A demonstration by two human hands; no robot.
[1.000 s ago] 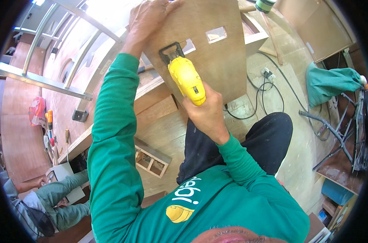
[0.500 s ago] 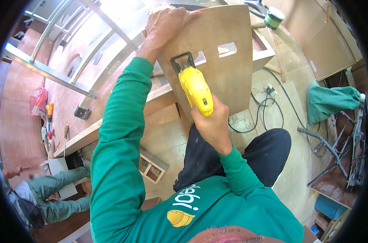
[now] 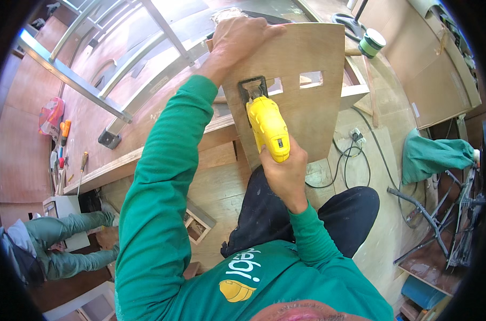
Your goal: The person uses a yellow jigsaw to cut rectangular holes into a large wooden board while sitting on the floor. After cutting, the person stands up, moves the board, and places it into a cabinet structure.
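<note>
My right hand point(image 3: 285, 174) is wrapped round the rear of a yellow jigsaw point(image 3: 268, 124). The tool's black base frame point(image 3: 252, 88) rests on a thin wooden panel point(image 3: 301, 120), just left of two small rectangular openings. Its blade is hidden. At the panel's upper left edge, my left hand point(image 3: 240, 40) grips the wood, thumb and fingers over the top; some fingertips are out of sight. The panel leans across a wooden bench edge point(image 3: 211, 128), its lower end by my knees.
Left stands an aluminium ladder point(image 3: 74, 75), with screwdrivers point(image 3: 84, 160) and other hand tools nearby. A cable with a socket block point(image 3: 356, 136) lies on the floor at right. A cardboard sheet point(image 3: 430, 69) and green cloth bag point(image 3: 433, 155) stand farther right. Another person's legs point(image 3: 74, 230) show lower left.
The view has shifted a little, so most things sit slightly lower. Both hands keep their holds, and the jigsaw stays near the same spot beside the left opening.
</note>
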